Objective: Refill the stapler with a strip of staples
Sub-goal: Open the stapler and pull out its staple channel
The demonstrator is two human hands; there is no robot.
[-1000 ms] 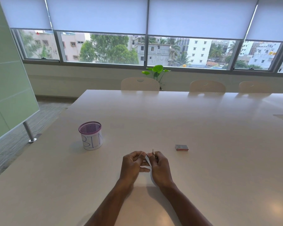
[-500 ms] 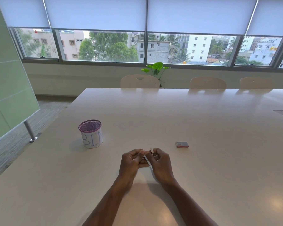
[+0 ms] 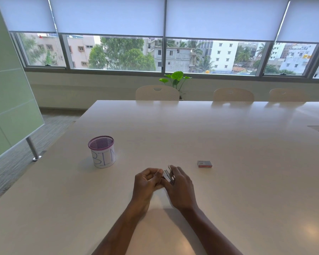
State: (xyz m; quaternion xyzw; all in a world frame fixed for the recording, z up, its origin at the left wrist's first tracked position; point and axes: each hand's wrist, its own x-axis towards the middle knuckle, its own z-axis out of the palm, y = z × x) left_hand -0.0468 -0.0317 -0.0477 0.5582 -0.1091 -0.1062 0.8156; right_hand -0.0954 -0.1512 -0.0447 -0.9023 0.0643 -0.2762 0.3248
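Both my hands meet just above the white table (image 3: 228, 144), near its front. A small stapler (image 3: 168, 175) with a white body and metal parts sits between them, mostly hidden by fingers. My right hand (image 3: 180, 188) wraps around it from the right. My left hand (image 3: 145, 183) pinches at its left side with curled fingers; whether it holds a staple strip I cannot tell. A small red and grey staple box (image 3: 204, 164) lies flat on the table to the right of my hands.
A white cup with a purple mesh rim and "BIN" written on it (image 3: 102, 151) stands to the left. Cream chairs (image 3: 157, 92) line the far edge, with a green plant (image 3: 175, 80) behind. A green glass panel on a metal leg (image 3: 11, 107) stands left of the table.
My hands stayed together on the stapler and shifted slightly. The stapler has tilted, so more of its metal top shows between the fingers.
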